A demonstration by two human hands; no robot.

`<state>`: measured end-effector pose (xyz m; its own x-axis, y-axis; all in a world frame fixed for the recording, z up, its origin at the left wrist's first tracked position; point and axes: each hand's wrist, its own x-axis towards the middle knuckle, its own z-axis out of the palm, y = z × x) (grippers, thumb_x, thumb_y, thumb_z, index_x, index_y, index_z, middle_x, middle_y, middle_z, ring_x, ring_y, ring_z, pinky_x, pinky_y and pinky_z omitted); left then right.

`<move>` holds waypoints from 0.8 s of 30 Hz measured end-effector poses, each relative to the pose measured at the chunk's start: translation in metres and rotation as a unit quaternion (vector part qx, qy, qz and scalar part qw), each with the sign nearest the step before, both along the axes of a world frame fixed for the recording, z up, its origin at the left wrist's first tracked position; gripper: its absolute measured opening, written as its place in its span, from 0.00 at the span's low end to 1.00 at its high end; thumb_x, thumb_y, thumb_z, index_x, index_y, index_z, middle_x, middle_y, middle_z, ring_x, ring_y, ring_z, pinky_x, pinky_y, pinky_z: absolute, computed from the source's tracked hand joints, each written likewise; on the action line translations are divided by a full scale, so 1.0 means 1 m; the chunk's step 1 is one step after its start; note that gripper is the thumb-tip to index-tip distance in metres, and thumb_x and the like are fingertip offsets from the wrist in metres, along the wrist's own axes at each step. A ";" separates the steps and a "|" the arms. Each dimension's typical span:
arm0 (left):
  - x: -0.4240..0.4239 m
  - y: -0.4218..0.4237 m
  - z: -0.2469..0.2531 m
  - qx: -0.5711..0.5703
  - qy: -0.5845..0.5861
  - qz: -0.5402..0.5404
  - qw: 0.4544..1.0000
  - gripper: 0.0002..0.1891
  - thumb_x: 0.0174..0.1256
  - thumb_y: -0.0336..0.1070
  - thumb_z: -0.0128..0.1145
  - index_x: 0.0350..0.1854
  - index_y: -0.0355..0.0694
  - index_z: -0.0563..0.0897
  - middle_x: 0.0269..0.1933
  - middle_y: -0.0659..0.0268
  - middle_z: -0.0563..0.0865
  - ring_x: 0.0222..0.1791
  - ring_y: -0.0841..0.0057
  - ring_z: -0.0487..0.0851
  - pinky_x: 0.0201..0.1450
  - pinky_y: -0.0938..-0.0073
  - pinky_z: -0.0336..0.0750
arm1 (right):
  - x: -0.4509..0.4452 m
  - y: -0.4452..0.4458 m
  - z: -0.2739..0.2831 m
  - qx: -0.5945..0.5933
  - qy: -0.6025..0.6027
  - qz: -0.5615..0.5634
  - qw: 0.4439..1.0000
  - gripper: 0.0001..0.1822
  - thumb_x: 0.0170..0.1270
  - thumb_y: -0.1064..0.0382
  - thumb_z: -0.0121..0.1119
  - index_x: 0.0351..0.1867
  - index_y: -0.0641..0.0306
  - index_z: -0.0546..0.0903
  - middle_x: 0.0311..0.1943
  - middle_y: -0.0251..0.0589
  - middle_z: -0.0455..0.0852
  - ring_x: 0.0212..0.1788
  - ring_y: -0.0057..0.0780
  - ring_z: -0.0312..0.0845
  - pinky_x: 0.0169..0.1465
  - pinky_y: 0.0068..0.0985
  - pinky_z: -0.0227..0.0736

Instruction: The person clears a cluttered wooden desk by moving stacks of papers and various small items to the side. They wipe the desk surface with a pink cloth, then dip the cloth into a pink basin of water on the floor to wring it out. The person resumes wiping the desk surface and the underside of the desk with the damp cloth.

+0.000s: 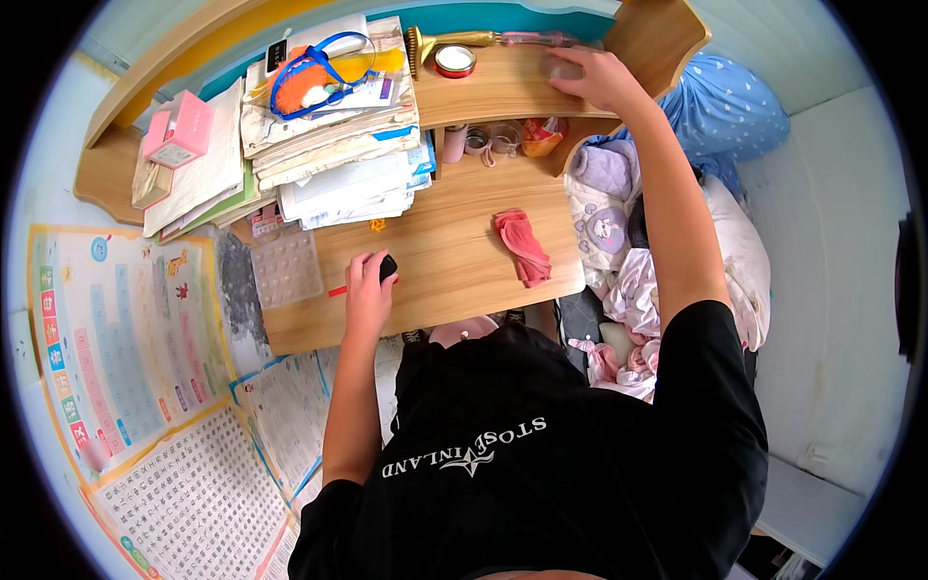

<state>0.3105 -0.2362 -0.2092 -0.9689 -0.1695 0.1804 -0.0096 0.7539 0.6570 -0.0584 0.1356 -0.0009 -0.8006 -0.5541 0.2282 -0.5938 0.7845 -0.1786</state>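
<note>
My left hand [368, 293] is at the front left of the wooden desk, its fingers curled around a small black object [388, 268]. A thin red strip [337, 291] shows beside that hand; whether it belongs to the black object I cannot tell. My right hand [602, 78] reaches to the right end of the upper shelf [507, 87]. Its thumb and fingers close about a clear, rounded object [565, 69], mostly covered by the hand. Near its fingertips lie a pink-handled item [533, 38] and a gold-coloured brush [449, 38]. A folded red cloth [523, 248] rests on the desk [449, 268].
Stacked books and papers [330, 138] fill the shelf's left, topped by blue-framed goggles [319, 76]. A round tin [455, 61] stands beside them. Below sit a glass cup [506, 136] and a pink bottle [454, 143]. Clothes [631, 290] are piled at right.
</note>
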 end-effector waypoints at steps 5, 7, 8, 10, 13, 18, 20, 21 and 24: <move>0.012 -0.004 -0.002 -0.009 0.006 0.007 1.000 0.27 0.66 0.27 0.74 0.68 0.41 0.83 0.64 0.53 0.81 0.64 0.48 0.80 0.68 0.52 0.80 | -0.010 0.005 -0.003 0.029 0.030 0.034 0.999 0.32 0.71 0.47 0.73 0.75 0.48 0.83 0.68 0.54 0.87 0.67 0.57 0.83 0.72 0.43 0.78; 0.014 -0.005 -0.004 -0.014 0.006 0.010 1.000 0.27 0.66 0.28 0.74 0.68 0.41 0.83 0.64 0.54 0.81 0.64 0.49 0.80 0.68 0.52 0.80 | -0.009 0.002 -0.003 0.030 0.042 0.042 0.998 0.32 0.73 0.48 0.72 0.76 0.49 0.82 0.69 0.54 0.86 0.69 0.56 0.82 0.73 0.43 0.76; 0.015 -0.004 -0.005 -0.019 0.006 0.011 1.000 0.27 0.66 0.28 0.74 0.68 0.41 0.83 0.64 0.54 0.81 0.64 0.49 0.80 0.68 0.53 0.80 | -0.007 0.000 -0.004 0.033 0.033 0.031 0.998 0.31 0.74 0.49 0.71 0.77 0.48 0.81 0.71 0.53 0.85 0.71 0.55 0.80 0.75 0.42 0.75; 0.016 -0.001 -0.004 -0.024 0.006 0.009 1.000 0.27 0.66 0.28 0.74 0.68 0.42 0.84 0.64 0.54 0.81 0.64 0.50 0.80 0.67 0.53 0.80 | -0.005 0.001 -0.008 0.021 0.042 0.022 0.999 0.31 0.76 0.50 0.70 0.78 0.48 0.80 0.73 0.52 0.83 0.74 0.54 0.77 0.77 0.41 0.73; 0.016 0.006 -0.002 -0.023 0.009 0.000 1.000 0.27 0.66 0.28 0.74 0.68 0.42 0.84 0.64 0.55 0.81 0.64 0.50 0.81 0.67 0.53 0.80 | -0.005 0.009 -0.026 -0.035 0.080 0.023 0.996 0.31 0.78 0.51 0.68 0.79 0.50 0.78 0.73 0.52 0.83 0.73 0.55 0.78 0.76 0.41 0.73; 0.019 0.010 0.002 -0.020 0.014 -0.009 1.000 0.27 0.66 0.28 0.74 0.68 0.43 0.84 0.64 0.56 0.81 0.64 0.50 0.81 0.67 0.52 0.81 | 0.003 0.015 -0.031 -0.112 0.079 -0.015 0.990 0.31 0.78 0.52 0.69 0.78 0.54 0.79 0.67 0.54 0.88 0.65 0.54 0.86 0.69 0.40 0.80; 0.021 0.011 0.004 -0.014 0.004 -0.010 1.000 0.27 0.66 0.28 0.74 0.68 0.43 0.84 0.63 0.56 0.81 0.64 0.50 0.81 0.67 0.52 0.81 | 0.008 0.013 -0.030 -0.165 0.045 -0.048 0.984 0.29 0.76 0.52 0.71 0.74 0.57 0.81 0.62 0.55 0.90 0.59 0.55 0.88 0.64 0.41 0.82; 0.022 0.012 0.005 -0.011 -0.001 -0.010 1.000 0.27 0.66 0.28 0.74 0.68 0.43 0.84 0.63 0.56 0.81 0.64 0.50 0.81 0.67 0.52 0.81 | 0.010 0.011 -0.028 -0.192 0.029 -0.063 0.979 0.28 0.74 0.52 0.72 0.71 0.59 0.83 0.59 0.56 0.91 0.56 0.55 0.89 0.62 0.42 0.83; 0.022 0.012 0.008 -0.014 0.003 -0.014 1.000 0.27 0.66 0.28 0.74 0.68 0.43 0.84 0.63 0.56 0.81 0.64 0.51 0.81 0.67 0.53 0.81 | 0.017 0.009 -0.015 -0.171 0.023 -0.108 0.979 0.27 0.72 0.52 0.75 0.67 0.61 0.85 0.56 0.54 0.93 0.52 0.53 0.90 0.58 0.40 0.85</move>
<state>0.3324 -0.2242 -0.2008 -0.9721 -0.1368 0.1907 0.0162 0.7714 0.6361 -0.0416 0.1449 -0.0163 -0.8746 -0.2588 0.4099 -0.4352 0.7917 -0.4287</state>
